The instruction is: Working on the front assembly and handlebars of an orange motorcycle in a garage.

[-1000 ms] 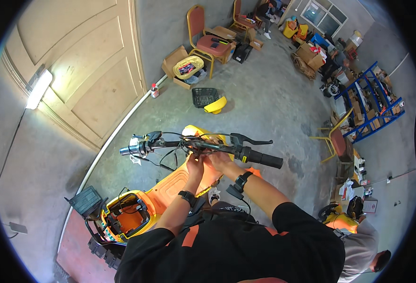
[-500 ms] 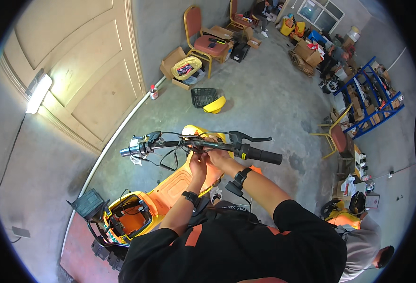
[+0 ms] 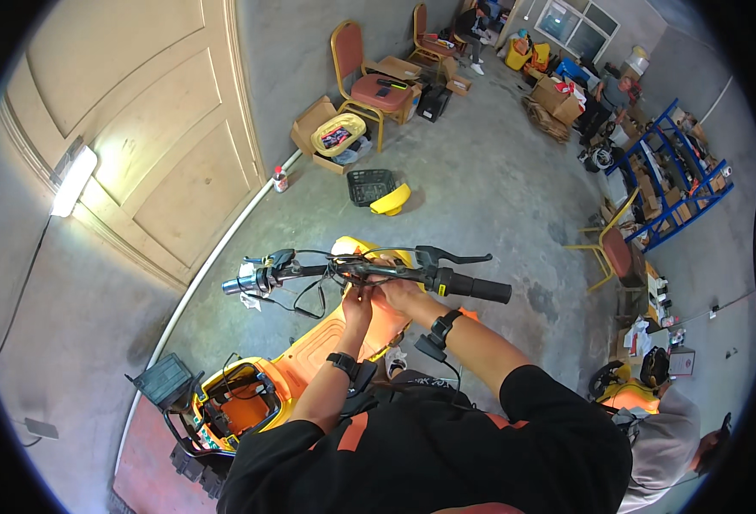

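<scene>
A yellow electric scooter (image 3: 314,343) stands before me, its black handlebar (image 3: 309,271) running across the middle of the view. Black cables (image 3: 337,265) bunch up at the bar's centre. Just below that bunch, my left hand (image 3: 359,307) has its fingers drawn together at the wires; what they pinch is too small to make out. Beside it, my right hand (image 3: 402,294) reaches in under the bar, fingers curled among the cables and partly hidden. Farther right are the brake lever (image 3: 455,254) and the black grip (image 3: 485,289), both untouched.
The scooter's open seat compartment (image 3: 239,401) lies at lower left. Ahead on the floor are a black basket (image 3: 369,186) and a yellow shell part (image 3: 392,200). Chairs (image 3: 378,92), cartons (image 3: 309,128) and a blue shelf (image 3: 669,188) line the walls. A person (image 3: 665,437) is close at lower right.
The view has shifted slightly. Both hands stay at the handlebar's centre, with only small finger movement. The person at lower right has moved a little to the right.
</scene>
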### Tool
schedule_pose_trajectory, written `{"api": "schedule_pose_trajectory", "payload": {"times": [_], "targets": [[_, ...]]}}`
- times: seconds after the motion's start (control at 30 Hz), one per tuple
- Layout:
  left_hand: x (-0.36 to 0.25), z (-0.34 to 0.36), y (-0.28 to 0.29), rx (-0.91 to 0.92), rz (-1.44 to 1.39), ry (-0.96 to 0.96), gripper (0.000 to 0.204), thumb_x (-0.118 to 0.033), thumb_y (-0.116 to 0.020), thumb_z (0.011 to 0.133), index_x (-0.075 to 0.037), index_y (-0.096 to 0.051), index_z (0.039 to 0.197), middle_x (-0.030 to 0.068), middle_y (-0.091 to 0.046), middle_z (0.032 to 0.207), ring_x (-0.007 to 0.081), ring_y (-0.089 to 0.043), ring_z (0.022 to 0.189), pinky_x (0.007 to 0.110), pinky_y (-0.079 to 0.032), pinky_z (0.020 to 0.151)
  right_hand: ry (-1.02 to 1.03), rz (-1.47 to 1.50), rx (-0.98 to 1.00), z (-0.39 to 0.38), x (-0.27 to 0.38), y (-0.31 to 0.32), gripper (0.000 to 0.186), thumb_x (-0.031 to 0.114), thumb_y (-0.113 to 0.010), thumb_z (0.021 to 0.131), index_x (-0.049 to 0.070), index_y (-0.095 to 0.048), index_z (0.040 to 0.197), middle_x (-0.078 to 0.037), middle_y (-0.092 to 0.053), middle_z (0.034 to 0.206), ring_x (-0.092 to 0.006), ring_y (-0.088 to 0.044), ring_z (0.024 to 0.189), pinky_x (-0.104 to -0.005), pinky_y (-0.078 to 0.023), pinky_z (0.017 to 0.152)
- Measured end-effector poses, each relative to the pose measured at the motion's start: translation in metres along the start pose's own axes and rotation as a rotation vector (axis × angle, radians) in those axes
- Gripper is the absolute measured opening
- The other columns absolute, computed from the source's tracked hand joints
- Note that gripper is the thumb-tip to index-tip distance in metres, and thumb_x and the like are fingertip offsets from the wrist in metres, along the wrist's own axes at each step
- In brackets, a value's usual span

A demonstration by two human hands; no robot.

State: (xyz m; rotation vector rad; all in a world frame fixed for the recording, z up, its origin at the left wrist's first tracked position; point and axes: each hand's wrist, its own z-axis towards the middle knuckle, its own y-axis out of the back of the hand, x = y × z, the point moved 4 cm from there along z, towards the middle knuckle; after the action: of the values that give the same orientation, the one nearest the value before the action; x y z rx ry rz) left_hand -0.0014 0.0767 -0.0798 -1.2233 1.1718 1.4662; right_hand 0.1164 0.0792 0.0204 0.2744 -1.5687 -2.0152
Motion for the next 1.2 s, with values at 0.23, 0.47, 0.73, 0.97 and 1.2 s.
{"api": "schedule_pose_trajectory", "payload": {"times": [0.23, 0.47, 0.73, 0.97, 1.2], "targets": [[-0.029, -0.004, 0.002, 0.04, 0.107, -0.107, 0.019, -0.021, -0.066, 0.086, -0.003, -0.066, 0.082, 0.0172, -0.065, 0.09, 0.0364, -0.063, 0.085, 0.043, -0.048, 0.071, -0.006, 0.057, -0.069, 0.004, 0.001, 0.01, 0.04, 0.021, -0.071, 0.069, 0.008, -0.057, 0.105, -0.019, -0.048, 0.124, -0.0392, -0.042, 0.12, -0.0465, -0.037, 0.102], [-0.019, -0.003, 0.001, 0.172, 0.111, 0.04, 0.019, -0.02, -0.07, 0.084, -0.003, -0.068, 0.093, 0.0143, -0.066, 0.089, 0.0298, -0.063, 0.085, 0.038, -0.048, 0.076, -0.065, 0.117, 0.013, -0.003, -0.006, -0.006, 0.035, 0.022, -0.062, 0.08, 0.01, -0.057, 0.112, -0.015, -0.051, 0.129, -0.032, -0.047, 0.119, -0.0422, -0.039, 0.102], [-0.018, -0.004, 0.003, 0.179, 0.181, 0.0, 0.022, -0.023, -0.059, 0.092, -0.003, -0.067, 0.095, 0.0149, -0.066, 0.089, 0.0305, -0.064, 0.085, 0.037, -0.049, 0.077, -0.003, 0.085, 0.159, 0.003, 0.006, 0.011, 0.033, 0.026, -0.064, 0.078, 0.012, -0.058, 0.107, -0.016, -0.05, 0.124, -0.0354, -0.046, 0.118, -0.0448, -0.036, 0.103], [-0.02, 0.002, 0.002, 0.279, 0.114, -0.159, 0.027, -0.029, -0.059, 0.092, -0.006, -0.064, 0.105, 0.0168, -0.066, 0.095, 0.0347, -0.063, 0.087, 0.04, -0.049, 0.075, -0.176, 0.044, 0.2, -0.004, -0.011, -0.002, 0.035, 0.028, -0.062, 0.082, 0.013, -0.06, 0.114, -0.019, -0.065, 0.104, -0.0374, -0.062, 0.1, -0.0481, -0.051, 0.086], [-0.004, 0.007, -0.014, 0.248, -0.006, -0.071, 0.02, -0.013, -0.06, 0.09, -0.009, -0.065, 0.109, 0.0129, -0.067, 0.107, 0.0251, -0.06, 0.105, 0.035, -0.047, 0.087, -0.065, 0.284, 0.012, -0.026, -0.011, 0.015, 0.013, 0.003, -0.065, 0.077, 0.007, -0.067, 0.089, -0.013, -0.064, 0.097, -0.0301, -0.063, 0.091, -0.0372, -0.053, 0.076]]}}
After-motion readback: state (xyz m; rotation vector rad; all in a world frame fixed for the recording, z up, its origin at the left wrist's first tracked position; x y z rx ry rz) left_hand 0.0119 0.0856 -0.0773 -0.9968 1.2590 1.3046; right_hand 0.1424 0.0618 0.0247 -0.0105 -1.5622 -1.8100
